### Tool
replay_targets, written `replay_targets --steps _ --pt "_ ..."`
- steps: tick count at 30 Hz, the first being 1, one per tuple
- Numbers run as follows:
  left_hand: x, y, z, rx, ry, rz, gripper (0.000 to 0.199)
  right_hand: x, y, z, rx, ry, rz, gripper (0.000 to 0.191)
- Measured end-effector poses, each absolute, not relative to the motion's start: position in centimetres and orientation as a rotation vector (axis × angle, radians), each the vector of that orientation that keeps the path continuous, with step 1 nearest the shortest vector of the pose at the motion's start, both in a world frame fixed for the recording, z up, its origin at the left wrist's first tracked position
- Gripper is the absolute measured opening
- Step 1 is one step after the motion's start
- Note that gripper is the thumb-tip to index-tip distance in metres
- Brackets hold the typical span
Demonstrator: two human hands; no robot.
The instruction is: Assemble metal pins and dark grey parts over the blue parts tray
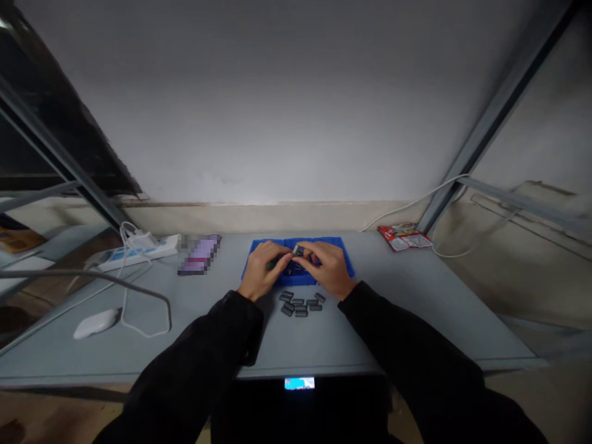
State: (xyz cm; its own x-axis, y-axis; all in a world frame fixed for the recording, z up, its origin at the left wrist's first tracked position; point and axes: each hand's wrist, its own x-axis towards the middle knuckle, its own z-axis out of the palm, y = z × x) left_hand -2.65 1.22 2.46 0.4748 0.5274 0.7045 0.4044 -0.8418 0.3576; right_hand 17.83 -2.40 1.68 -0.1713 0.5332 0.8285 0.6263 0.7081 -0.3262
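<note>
Step in hand, as judged: two-handed manipulation of one small part point(298, 251), positioned above the blue tray point(305, 281) on the worktop point(416, 320). The right hand point(330, 266) pinches the part at the fingertips. The left hand point(263, 266) is curled against its left side; whether it grips cannot be told. Grey pieces point(300, 308) lie loose in front of the tray. The next move likely calls for steady, aligned fingertips.

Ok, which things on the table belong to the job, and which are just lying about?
In the job, it seems: tray, held piece, grey blocks.
Just lying about: power strip, cables, white case, blurred purple item, red packet.
</note>
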Motion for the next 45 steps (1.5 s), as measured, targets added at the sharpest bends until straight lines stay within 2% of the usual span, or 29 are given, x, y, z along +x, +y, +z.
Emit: replay_targets --steps 5,10,17,24,35,41,45 --pt "-1.2 2.5 3.4 2.598 0.718 1.282 0.023 18.8 -1.1 0.6 -0.961 -1.848 -0.247 0.022" --pt "-1.3 1.8 1.5 2.618 0.759 1.252 0.020 19.0 -1.3 -1.2 -0.956 -1.961 -0.284 0.019" --pt "-1.5 1.0 0.6 2.541 0.781 1.367 0.017 18.9 -2.3 -0.6 -0.897 -1.956 -0.296 0.015" --pt "-1.5 1.1 0.5 2.546 0.702 1.504 0.013 18.8 -2.2 -1.1 -0.824 -1.937 -0.290 0.022" --pt "-1.6 0.6 0.0 2.514 0.607 1.567 0.011 18.8 -2.3 -0.8 -0.855 -1.965 -0.291 0.016" --pt "-1.4 0.1 -0.2 2.499 0.622 1.610 0.013 18.7 -2.5 -0.9 -0.927 -2.000 -0.263 0.025" --pt "-1.4 0.1 -0.1 2.457 0.707 1.627 0.012 18.6 -2.7 -0.9 -0.917 -1.997 -0.226 0.019"
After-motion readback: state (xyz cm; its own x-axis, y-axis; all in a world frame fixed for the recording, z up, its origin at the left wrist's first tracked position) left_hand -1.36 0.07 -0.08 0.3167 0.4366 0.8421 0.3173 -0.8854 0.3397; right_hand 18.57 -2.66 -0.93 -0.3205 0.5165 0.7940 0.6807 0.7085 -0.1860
